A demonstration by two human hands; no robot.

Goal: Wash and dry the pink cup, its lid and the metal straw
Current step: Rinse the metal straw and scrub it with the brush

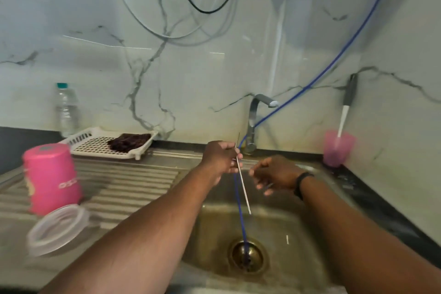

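Place: you're at a home kitchen sink.
Evidence: steel sink [317, 234] with ribbed drainboard [133, 181], faucet [254, 122], marble-look wall tiles [191, 74], plastic drying tray [95, 143], water bottle [66, 110].

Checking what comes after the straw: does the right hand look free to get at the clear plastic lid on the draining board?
Probably not directly. The right hand is empty, but the clear plastic lid lies far left, beyond the left hand holding the metal straw over the steel sink; that forearm crosses the way.
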